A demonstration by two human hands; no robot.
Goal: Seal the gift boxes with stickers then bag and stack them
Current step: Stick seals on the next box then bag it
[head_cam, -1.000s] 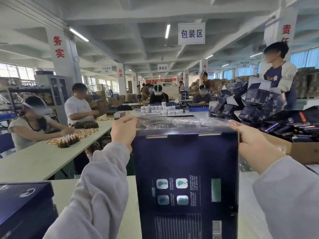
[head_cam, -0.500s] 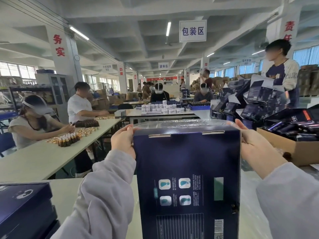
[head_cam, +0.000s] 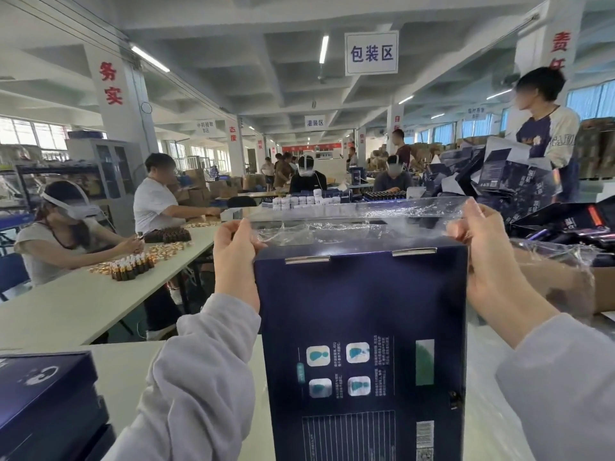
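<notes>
A dark navy rectangular cardboard gift box (head_cam: pixel 361 314) stood upright in the middle of the view, on a white table (head_cam: pixel 123 371) between the person's two grey sleeves. Its printed face, with four small pale pictures and a barcode, was turned toward the camera. Two silvery tabs showed along its top edge.

A clear crinkled plastic bag (head_cam: pixel 359 217) rose above the top of the box, its mouth stretched wide between the hands (how far down the film covered the front of the box could not be told). The left hand (head_cam: pixel 234 261) was at the box's upper left corner, fingers curled and pinching the bag's edge. The right hand (head_cam: pixel 496 277) was at the upper right corner, thumb and fingers likewise nipping the film and lifting it a little higher than the left side.

At the lower left lay a stack of closed navy boxes (head_cam: pixel 43 397). To the right sat a brown cardboard carton (head_cam: pixel 602 287), and behind it a heap of dark folded box blanks (head_cam: pixel 519 181). On the long white bench (head_cam: pixel 66 311) to the left stood a cluster of small amber bottles (head_cam: pixel 133 266) in front of seated workers.
</notes>
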